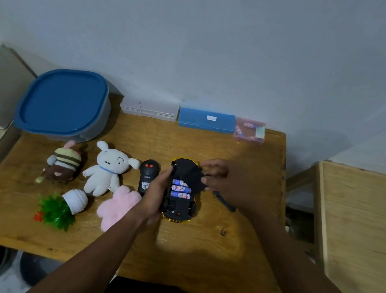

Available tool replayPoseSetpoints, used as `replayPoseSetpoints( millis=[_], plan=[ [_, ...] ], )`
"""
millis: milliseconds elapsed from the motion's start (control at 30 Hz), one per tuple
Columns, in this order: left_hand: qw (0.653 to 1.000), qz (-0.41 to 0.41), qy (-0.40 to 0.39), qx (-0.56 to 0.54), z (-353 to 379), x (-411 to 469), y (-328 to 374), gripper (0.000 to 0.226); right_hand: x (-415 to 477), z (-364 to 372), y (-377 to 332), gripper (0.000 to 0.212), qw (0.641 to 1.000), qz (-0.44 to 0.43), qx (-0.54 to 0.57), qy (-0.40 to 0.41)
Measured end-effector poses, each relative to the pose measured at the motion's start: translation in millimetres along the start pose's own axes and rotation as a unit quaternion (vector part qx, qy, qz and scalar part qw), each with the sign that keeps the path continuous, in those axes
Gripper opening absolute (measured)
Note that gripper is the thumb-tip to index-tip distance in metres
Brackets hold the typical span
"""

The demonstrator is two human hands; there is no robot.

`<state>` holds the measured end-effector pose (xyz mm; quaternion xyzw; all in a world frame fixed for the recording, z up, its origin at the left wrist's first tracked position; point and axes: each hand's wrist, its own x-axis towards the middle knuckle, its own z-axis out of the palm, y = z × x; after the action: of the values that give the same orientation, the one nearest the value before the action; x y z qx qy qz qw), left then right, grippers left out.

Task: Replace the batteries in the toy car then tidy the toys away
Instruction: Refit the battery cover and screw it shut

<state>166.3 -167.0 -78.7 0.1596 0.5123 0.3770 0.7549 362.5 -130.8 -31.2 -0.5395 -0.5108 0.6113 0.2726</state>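
Note:
A yellow toy car (179,212) lies upside down on the wooden table (196,258), its battery bay open with three blue-and-white batteries (181,189) showing. My left hand (154,190) grips the car's left side. My right hand (226,183) pinches the black battery cover (195,175) over the far end of the bay. A black remote (148,177) with a thin antenna lies just left of the car. A dark screwdriver (224,201) lies on the table under my right hand.
Left of the remote lie a white plush (106,171), a striped brown plush (64,164), a pink plush (116,206) and a toppled toy plant (61,209). A blue-lidded tub (64,103), a grey case (150,109), a blue case (206,120) and a pink box (250,130) line the wall.

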Motion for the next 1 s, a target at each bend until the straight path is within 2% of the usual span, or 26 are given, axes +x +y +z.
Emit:
replayPoseSetpoints(
  millis=[333, 1000],
  plan=[
    [1.0, 0.004, -0.02, 0.018, 6, -12, 8, 0.062, 7, 16, -9, 0.015, 0.992, -0.017, -0.12, -0.04],
    [0.998, 0.03, -0.049, 0.024, 1, -14, 13, 0.064, 8, 21, -20, 0.016, 0.993, -0.012, -0.099, -0.067]
  ],
)
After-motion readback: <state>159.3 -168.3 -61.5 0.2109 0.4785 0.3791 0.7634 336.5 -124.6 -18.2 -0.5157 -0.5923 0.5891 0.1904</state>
